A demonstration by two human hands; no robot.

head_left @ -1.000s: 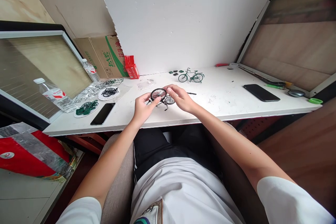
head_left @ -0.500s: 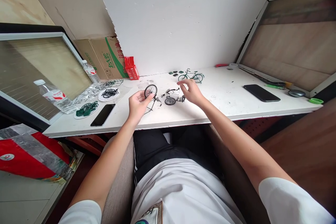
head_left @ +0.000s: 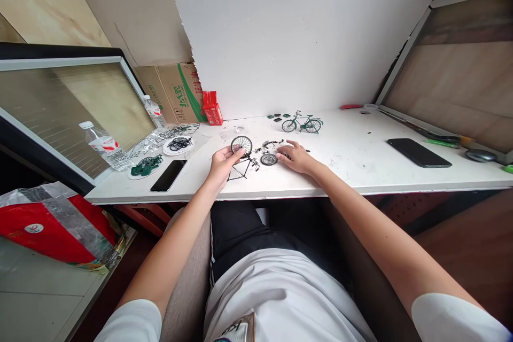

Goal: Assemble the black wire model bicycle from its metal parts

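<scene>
My left hand (head_left: 222,165) grips a small black model bicycle frame (head_left: 239,172) with a spoked wheel (head_left: 241,145) pointing up from it. Just to its right, a second black wheel (head_left: 269,159) lies on the white table among other small black bicycle parts (head_left: 272,144). My right hand (head_left: 295,157) is lowered over the right side of these parts with its fingers partly spread; what lies under the fingertips is hidden. Behind it stands a finished green model bicycle (head_left: 302,123).
At left are two water bottles (head_left: 105,145), a plate of green parts (head_left: 146,166), a plate of black parts (head_left: 178,144) and a phone (head_left: 169,175). A red box (head_left: 212,108) stands at the back. Another phone (head_left: 419,153) and a mouse (head_left: 481,155) lie at right.
My right hand has come down from above the table onto the loose black parts. The left hand still holds the frame, now turned so more of it shows. The view has shifted slightly.
</scene>
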